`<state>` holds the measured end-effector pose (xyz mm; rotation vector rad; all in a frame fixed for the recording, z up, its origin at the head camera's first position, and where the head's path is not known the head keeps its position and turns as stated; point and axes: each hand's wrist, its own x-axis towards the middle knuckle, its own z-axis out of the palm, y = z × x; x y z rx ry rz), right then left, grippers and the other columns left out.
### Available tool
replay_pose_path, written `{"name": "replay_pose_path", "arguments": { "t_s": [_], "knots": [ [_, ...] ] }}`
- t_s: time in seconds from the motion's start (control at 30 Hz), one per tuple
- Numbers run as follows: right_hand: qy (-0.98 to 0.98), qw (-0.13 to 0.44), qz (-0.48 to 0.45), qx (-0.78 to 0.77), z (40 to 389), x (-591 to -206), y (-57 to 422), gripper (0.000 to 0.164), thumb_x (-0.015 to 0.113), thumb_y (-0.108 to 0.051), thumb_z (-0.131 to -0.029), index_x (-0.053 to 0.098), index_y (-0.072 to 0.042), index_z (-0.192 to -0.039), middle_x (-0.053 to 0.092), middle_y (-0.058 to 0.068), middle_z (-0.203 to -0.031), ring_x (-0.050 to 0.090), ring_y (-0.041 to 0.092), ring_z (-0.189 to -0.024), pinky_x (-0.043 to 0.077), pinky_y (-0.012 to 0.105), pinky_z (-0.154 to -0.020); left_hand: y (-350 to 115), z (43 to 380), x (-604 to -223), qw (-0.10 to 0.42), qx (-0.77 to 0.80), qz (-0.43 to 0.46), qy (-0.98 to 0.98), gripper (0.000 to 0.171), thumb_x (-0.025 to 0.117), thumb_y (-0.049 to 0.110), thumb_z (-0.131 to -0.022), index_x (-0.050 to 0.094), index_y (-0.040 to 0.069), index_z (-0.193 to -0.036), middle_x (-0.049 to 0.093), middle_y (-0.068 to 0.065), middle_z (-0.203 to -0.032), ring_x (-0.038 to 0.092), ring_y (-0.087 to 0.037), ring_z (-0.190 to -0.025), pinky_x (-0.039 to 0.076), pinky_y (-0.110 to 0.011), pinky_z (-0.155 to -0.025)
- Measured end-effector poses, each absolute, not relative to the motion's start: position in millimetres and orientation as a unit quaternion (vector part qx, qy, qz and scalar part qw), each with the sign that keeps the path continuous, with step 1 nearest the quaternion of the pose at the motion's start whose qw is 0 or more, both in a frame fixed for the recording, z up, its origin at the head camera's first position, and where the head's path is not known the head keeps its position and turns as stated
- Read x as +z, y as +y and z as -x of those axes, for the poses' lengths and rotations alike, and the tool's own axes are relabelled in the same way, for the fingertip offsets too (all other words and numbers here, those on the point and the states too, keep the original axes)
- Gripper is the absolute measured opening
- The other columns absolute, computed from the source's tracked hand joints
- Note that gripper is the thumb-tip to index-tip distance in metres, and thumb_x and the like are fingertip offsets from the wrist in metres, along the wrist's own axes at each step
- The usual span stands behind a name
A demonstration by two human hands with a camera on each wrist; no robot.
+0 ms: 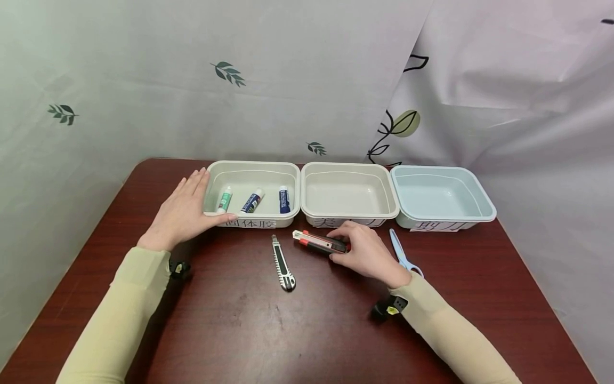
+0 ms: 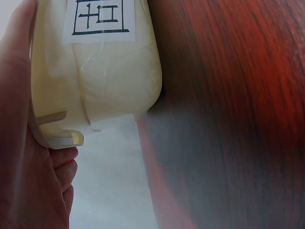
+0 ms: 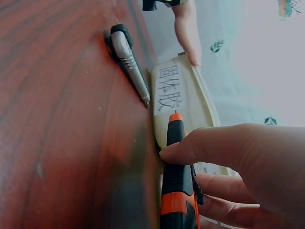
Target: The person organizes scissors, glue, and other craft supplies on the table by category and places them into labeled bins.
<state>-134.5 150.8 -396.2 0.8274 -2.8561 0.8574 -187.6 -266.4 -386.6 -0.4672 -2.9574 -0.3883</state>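
My right hand (image 1: 364,249) pinches a red and black utility knife (image 1: 318,242) between thumb and fingers, just in front of the middle bin (image 1: 352,213). In the right wrist view, the thumb lies along the black body of this knife (image 3: 177,179). Straight fingers of my left hand (image 1: 184,213) rest against the left corner of the left bin (image 1: 251,166), with the thumb along its front rim. Inside that bin lie three glue sticks, one green (image 1: 224,200) and two dark blue. A silver and black utility knife (image 1: 283,264) lies on the table between the hands.
A light blue bin (image 1: 443,216) stands at the right end of the row. Blue-handled scissors (image 1: 402,253) lie in front of it, partly hidden by the right wrist. Paper labels with characters mark the bins' fronts. A patterned curtain (image 1: 288,80) hangs behind the brown table (image 1: 230,330).
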Motion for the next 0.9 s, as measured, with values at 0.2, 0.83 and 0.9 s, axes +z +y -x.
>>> {"name": "replay_pose_path", "arguments": {
  "t_s": [0.2, 0.83, 0.9],
  "knots": [
    [-0.920, 0.030, -0.277, 0.276, 134, -387, 157, 0.036, 0.087, -0.015, -0.074, 0.078, -0.013, -0.109, 0.066, -0.008, -0.090, 0.060, 0.016, -0.076, 0.048, 0.033, -0.067, -266, 188, -386, 0.059, -0.126, 0.153, -0.978, 0.125, 0.064, 0.078, -0.082, 0.017, -0.008, -0.159, 0.018, -0.028, -0.164, 0.014, -0.039, -0.152, 0.008, -0.048, -0.124],
    [-0.917, 0.061, -0.260, 0.296, 137, -344, 178, 0.038, 0.087, -0.015, -0.079, 0.077, -0.013, -0.116, 0.068, -0.005, -0.103, 0.065, 0.013, -0.089, 0.049, 0.036, -0.074, -265, 188, -385, 0.059, -0.122, 0.155, -0.978, 0.124, 0.064, 0.077, -0.082, 0.017, -0.009, -0.158, 0.018, -0.029, -0.163, 0.015, -0.041, -0.152, 0.008, -0.050, -0.124],
    [-0.916, 0.068, -0.255, 0.302, 138, -339, 181, 0.037, 0.087, -0.014, -0.080, 0.077, -0.012, -0.116, 0.068, -0.003, -0.104, 0.065, 0.015, -0.089, 0.050, 0.035, -0.072, -265, 188, -385, 0.060, -0.124, 0.155, -0.978, 0.124, 0.064, 0.077, -0.082, 0.017, -0.009, -0.158, 0.019, -0.029, -0.163, 0.015, -0.040, -0.152, 0.008, -0.049, -0.124]
  ]
}}
